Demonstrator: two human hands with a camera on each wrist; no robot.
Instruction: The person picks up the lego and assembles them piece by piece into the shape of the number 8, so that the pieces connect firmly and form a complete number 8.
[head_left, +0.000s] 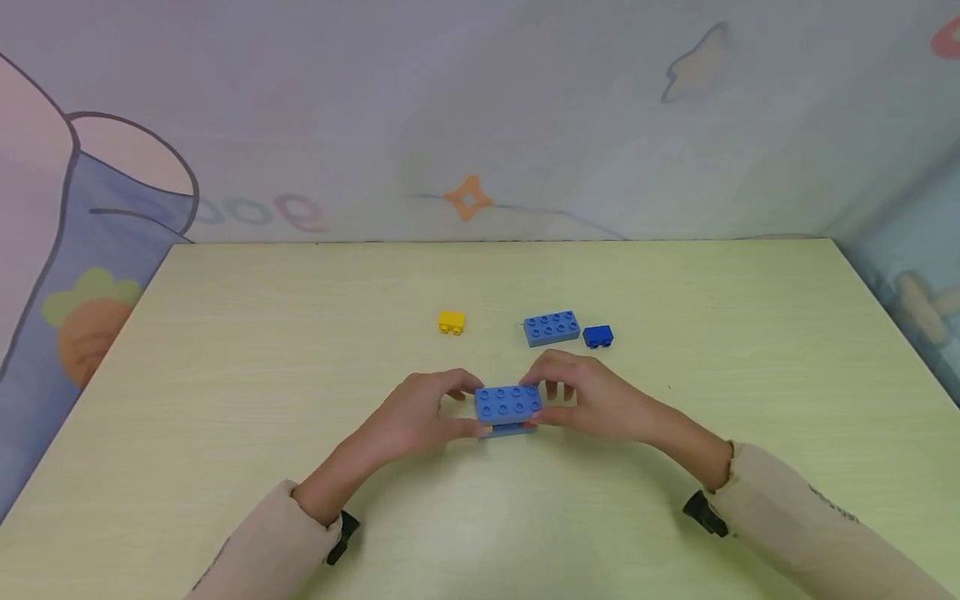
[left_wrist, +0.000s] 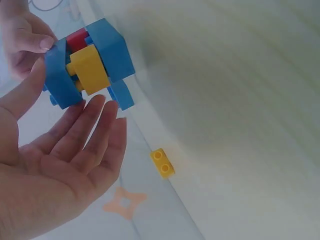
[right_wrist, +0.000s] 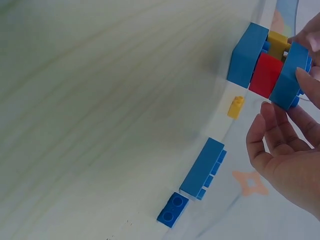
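Observation:
A small stack of toy building bricks sits on the table between the hands. Its top is a long blue brick (head_left: 508, 403) with studs up. Below it are a yellow brick (left_wrist: 90, 70) and a red brick (right_wrist: 266, 73), side by side with a gap, on a lower blue brick (right_wrist: 247, 56). The left hand (head_left: 420, 414) pinches the top brick's left end between thumb and forefinger. At the other end, the right hand (head_left: 592, 398) grips it the same way. The remaining fingers of both hands stay off the stack.
Behind the stack lie a loose yellow brick (head_left: 452, 322), a long blue brick (head_left: 552, 328) with studs up, and a small dark blue brick (head_left: 598, 337) beside it. The pale wooden table (head_left: 262, 333) meets a patterned wall (head_left: 525, 125) at its back edge.

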